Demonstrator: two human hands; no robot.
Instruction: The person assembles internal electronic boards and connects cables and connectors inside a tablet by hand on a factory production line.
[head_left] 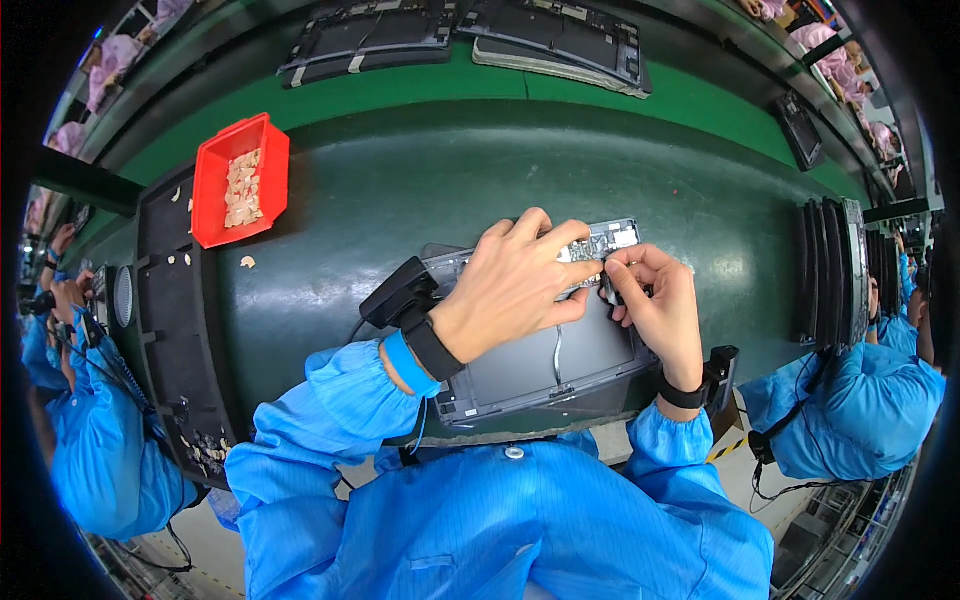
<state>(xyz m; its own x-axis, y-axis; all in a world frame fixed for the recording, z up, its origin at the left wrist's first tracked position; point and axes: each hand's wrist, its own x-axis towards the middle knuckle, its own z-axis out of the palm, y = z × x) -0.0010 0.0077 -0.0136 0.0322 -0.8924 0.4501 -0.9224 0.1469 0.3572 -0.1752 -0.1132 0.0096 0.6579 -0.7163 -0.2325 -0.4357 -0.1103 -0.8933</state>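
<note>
Open flat device, head view: the open flat device [500, 378] lay on the green surface [350, 200], close to its near edge and directly in front of the person; it sat slightly askew
Left hand: the left hand [515, 275] lay across the far part of the device; its fingers were spread apart, clamped on nothing, some reaching over the circuit board [625, 239]
Right hand: the right hand [660, 300] was at the board's right end; thumb and forefinger were together, seemingly pinched on a small dark piece [611, 291], mostly hidden
Weight and stiffness: probably light for its breadth; the thin shell likely stiff at the rim, yet prone to flex if lifted by one corner
Fragile parts: the exposed board and the pale ribbon cable [558, 352] looked easiest to harm; the smooth grey panels were perhaps slippery
Best hold: opposite rim edges, both hands; fingers off board and cable
</note>
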